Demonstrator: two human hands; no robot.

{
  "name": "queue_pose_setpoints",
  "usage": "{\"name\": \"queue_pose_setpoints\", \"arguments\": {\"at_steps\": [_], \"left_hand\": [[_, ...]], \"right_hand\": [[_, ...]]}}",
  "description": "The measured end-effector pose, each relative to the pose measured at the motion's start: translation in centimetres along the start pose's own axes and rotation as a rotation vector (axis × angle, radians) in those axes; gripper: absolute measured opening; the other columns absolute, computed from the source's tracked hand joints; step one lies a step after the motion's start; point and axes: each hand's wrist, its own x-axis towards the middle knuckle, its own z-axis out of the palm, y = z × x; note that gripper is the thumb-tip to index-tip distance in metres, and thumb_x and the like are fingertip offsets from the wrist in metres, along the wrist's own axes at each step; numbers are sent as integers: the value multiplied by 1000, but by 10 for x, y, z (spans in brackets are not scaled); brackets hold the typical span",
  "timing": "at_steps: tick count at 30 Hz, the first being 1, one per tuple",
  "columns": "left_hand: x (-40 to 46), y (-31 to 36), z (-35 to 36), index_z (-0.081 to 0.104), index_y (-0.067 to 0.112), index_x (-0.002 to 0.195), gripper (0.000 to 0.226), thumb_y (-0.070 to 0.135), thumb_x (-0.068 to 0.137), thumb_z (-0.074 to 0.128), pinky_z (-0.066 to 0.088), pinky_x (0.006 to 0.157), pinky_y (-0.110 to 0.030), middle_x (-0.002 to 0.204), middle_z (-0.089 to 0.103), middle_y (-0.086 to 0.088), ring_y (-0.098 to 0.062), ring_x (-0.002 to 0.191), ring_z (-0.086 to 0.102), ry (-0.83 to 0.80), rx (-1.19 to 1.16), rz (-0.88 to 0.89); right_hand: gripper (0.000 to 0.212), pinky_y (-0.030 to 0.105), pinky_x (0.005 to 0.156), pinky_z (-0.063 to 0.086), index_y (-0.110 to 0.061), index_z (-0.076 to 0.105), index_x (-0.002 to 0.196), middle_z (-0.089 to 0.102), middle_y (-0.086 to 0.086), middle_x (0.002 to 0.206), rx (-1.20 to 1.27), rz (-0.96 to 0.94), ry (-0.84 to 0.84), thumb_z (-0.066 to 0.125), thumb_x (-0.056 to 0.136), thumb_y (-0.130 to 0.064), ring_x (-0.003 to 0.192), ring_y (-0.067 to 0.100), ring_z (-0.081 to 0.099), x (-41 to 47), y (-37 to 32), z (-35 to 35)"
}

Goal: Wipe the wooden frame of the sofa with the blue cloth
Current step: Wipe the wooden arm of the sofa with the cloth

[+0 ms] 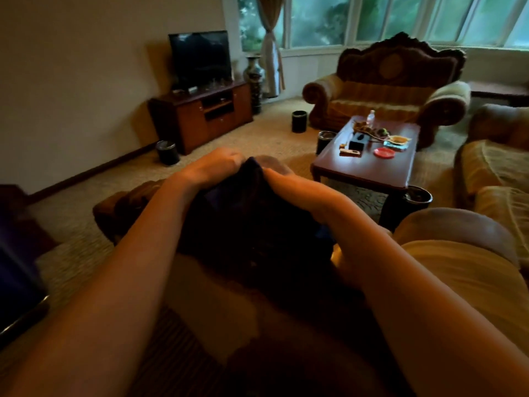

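Judging from how things lie, the task is taken to be at an early or middle stage: the blue cloth (252, 202) is held bunched between both hands directly over the near sofa (446, 253), but no stretch of wooden frame is seen under it, and no wiped part can be told from an unwiped one in this dim light. The left hand (214, 164) is curled onto the cloth's upper left edge, and the right hand (283, 179) is clamped on its upper right edge; the fingertips themselves are hidden in the folds. Most of the cloth hangs dark below the hands, against the sofa's back. Whether it is being folded or pressed onto the frame cannot be told.

Beyond the sofa, a coffee table (363, 170) is set, and several dark cylindrical bins are placed around it: one (325, 140) at its far left corner, one (416, 199) at its near right corner, one (299, 121) farther off, and one (167, 151) by the wall, left of the sofa. Their contents cannot be made out. A red dish (383, 152) lies on the table; nothing is seen in it.
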Motion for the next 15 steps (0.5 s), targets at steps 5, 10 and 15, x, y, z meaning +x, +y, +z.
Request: {"name": "queue_pose_setpoints", "arguments": {"at_steps": [5,10,15], "left_hand": [[-12,10,-1,62,7,96,19,13,94,44,37,76,-20,101,57,-8,-19,96,51,61,-107,-65],[-26,31,17,59,5,109,34,27,96,37,41,88,-32,115,62,-13,-27,109,55,273,12,-301],[-37,64,40,57,24,118,34,28,99,29,30,76,-33,123,60,-8,-31,113,54,559,291,-668]], "right_hand": [[76,38,101,41,-18,53,128,62,8,120,34,-127,-75,42,77,-74,112,24,58,19,3,5],[49,39,96,38,-7,51,125,56,21,124,-71,-179,-9,28,101,-43,117,35,52,45,5,12],[45,26,81,33,-3,55,122,57,17,125,105,-204,-107,28,103,-34,113,25,52,62,-2,-1]]}}
